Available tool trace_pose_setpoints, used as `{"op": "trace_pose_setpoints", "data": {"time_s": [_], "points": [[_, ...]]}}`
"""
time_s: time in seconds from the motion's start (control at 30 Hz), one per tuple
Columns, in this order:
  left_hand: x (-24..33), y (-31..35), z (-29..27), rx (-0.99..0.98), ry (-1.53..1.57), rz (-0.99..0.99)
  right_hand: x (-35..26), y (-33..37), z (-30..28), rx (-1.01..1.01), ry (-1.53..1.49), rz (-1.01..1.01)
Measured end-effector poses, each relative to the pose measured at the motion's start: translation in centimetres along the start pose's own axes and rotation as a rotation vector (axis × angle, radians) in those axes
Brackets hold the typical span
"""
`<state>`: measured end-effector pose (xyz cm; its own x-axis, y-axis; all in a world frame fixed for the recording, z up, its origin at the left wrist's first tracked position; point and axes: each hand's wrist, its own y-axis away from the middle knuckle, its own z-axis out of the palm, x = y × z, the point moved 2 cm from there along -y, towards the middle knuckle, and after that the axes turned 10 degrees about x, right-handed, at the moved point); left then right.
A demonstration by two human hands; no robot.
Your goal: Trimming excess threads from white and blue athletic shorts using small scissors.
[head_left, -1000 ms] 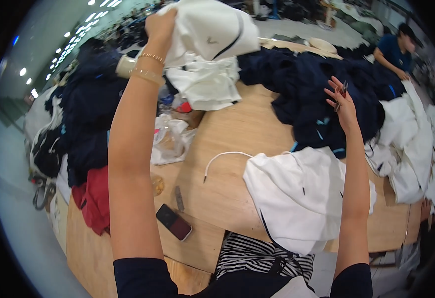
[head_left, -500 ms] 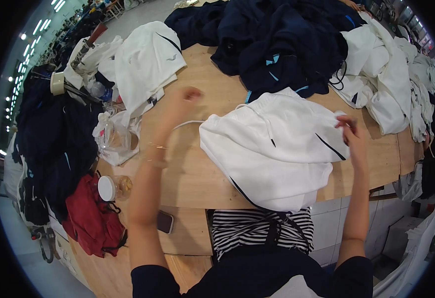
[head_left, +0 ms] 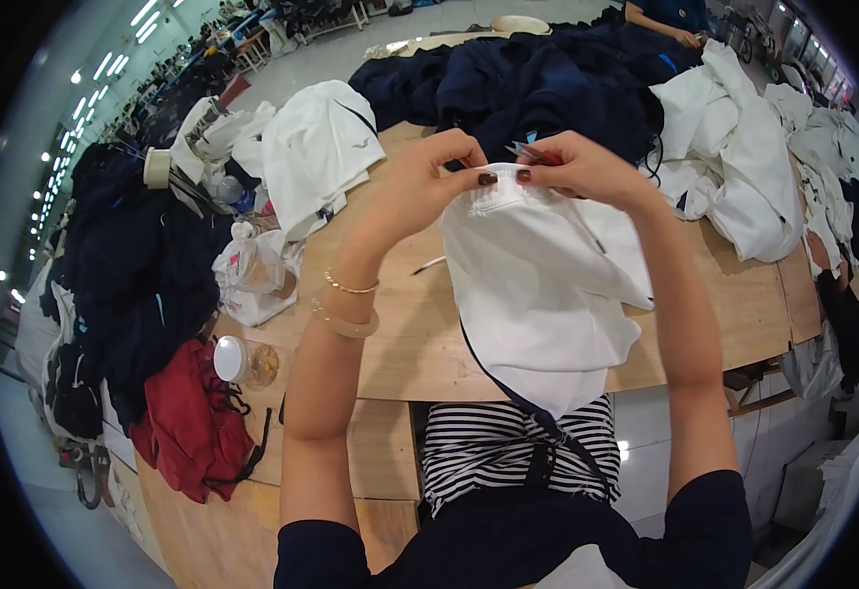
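White pants (head_left: 537, 294) with a gathered elastic waistband and a dark side stripe hang from my two hands, their lower part resting on the wooden table and over its near edge. My left hand (head_left: 441, 177) pinches the waistband between thumb and fingers. Close beside it, my right hand (head_left: 577, 169) pinches the same band. Small thread snips (head_left: 537, 154), with pointed metal blades and a red part, also sit in the right hand, mostly hidden by its fingers. A drawstring end (head_left: 430, 265) lies on the table to the left.
Navy garments (head_left: 547, 88) are heaped at the far side. White garments (head_left: 729, 167) lie right, and another white one (head_left: 317, 147) left. A plastic bag (head_left: 253, 275), a lidded jar (head_left: 253, 361) and a red bag (head_left: 199, 422) line the left. Other people stand far right.
Both hands came together at the waistband and lifted it off the table. My left hand, formerly empty, now grips it. The view shifted slightly, and the phone near my left arm is no longer visible.
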<state>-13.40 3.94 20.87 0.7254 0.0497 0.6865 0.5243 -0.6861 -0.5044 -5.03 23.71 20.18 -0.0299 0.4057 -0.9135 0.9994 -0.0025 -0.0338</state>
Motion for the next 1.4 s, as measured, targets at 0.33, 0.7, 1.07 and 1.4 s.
{"op": "trace_pose_setpoints", "data": {"time_s": [0.33, 0.7, 1.07, 1.4], "points": [[6.6, 0.9, -2.7, -0.525, 0.355, -0.219, -10.8, 10.0, -9.0, 0.143, 0.25, -0.205], [10.8, 2.3, -7.6, -0.356, 0.015, -0.213, -11.4, 16.8, -11.1, 0.175, 0.387, 0.137], [6.7, 12.8, -11.7, -0.265, 0.211, -0.321, -1.7, 23.5, -14.5, 0.368, 0.084, 0.045], [-3.8, 18.1, -2.2, -0.318, 0.368, -0.768, 14.3, 18.0, -7.6, 0.293, -0.221, 0.291]]}}
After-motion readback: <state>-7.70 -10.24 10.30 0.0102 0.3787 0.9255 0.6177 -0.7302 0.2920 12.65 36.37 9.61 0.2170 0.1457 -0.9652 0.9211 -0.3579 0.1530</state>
